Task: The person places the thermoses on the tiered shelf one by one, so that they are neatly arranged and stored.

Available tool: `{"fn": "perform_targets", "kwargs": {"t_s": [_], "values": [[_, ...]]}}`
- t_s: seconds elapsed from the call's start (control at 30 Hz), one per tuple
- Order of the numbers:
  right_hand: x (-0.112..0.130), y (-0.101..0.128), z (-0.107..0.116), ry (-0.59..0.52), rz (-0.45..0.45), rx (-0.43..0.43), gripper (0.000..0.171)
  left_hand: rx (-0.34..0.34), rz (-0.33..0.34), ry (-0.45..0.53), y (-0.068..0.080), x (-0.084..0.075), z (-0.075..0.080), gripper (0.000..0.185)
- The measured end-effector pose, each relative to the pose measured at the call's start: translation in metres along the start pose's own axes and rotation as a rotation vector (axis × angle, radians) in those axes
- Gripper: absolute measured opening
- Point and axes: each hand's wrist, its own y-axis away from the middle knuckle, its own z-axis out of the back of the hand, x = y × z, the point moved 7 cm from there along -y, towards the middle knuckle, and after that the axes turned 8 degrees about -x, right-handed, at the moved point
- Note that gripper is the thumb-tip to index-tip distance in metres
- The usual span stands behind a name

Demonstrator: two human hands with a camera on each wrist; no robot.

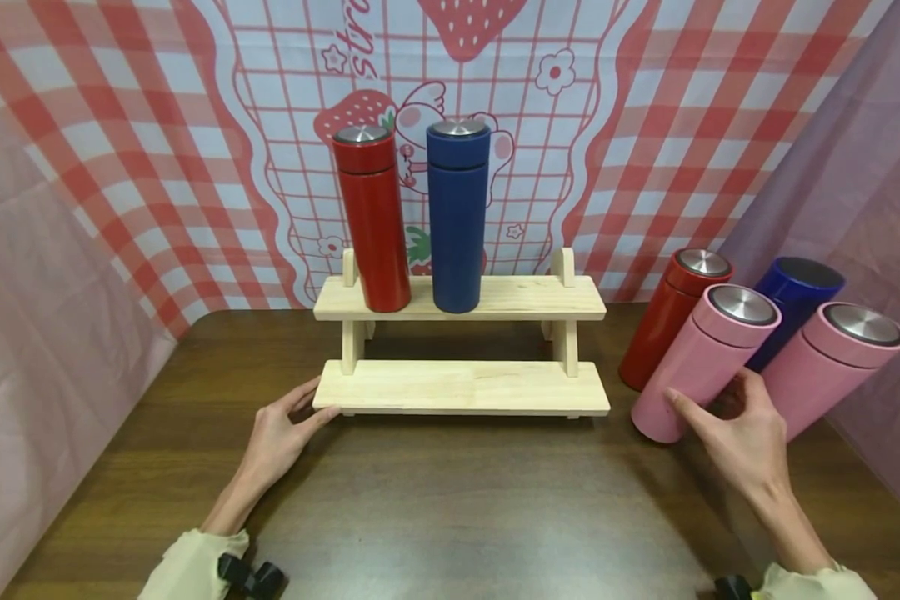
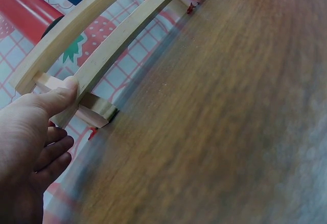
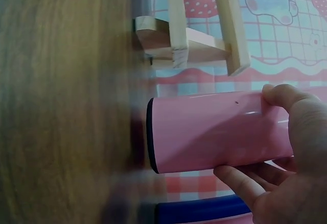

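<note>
My right hand point(image 1: 750, 442) grips a pink thermos point(image 1: 693, 367) with a silver lid around its lower body, thumb on the near side. In the right wrist view the thermos's dark base point(image 3: 150, 134) is close to the tabletop. At the other side, my left hand point(image 1: 281, 437) pinches the left end of the lower shelf of a two-tier wooden stand point(image 1: 461, 387), thumb on its top. The stand's upper shelf bears a red thermos point(image 1: 375, 225) and a dark blue thermos point(image 1: 457, 225), both upright.
Around the held thermos stand another red thermos point(image 1: 648, 337), a bright blue thermos point(image 1: 787, 292) partly hidden, and a second pink thermos point(image 1: 825, 367). A red-and-white checked cloth point(image 1: 675, 125) hangs behind the brown table point(image 1: 465, 508); pink cloth point(image 1: 45, 333) drapes the sides.
</note>
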Motion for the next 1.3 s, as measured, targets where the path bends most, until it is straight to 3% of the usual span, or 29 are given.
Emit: {"fn": "perform_targets", "kwargs": {"t_s": [0.33,0.87,1.3], "values": [[0.019,-0.002,0.003,-0.008,0.063,-0.017,0.065,0.0,0.002,-0.002,-0.001,0.0,0.0,0.06],[0.048,-0.007,-0.003,-0.065,0.088,0.0,0.067,0.001,0.004,-0.006,-0.001,0.0,0.001,0.06],[0.086,-0.015,-0.012,-0.128,0.186,0.014,0.066,0.0,-0.002,-0.003,-0.001,0.0,0.001,0.059]]}}
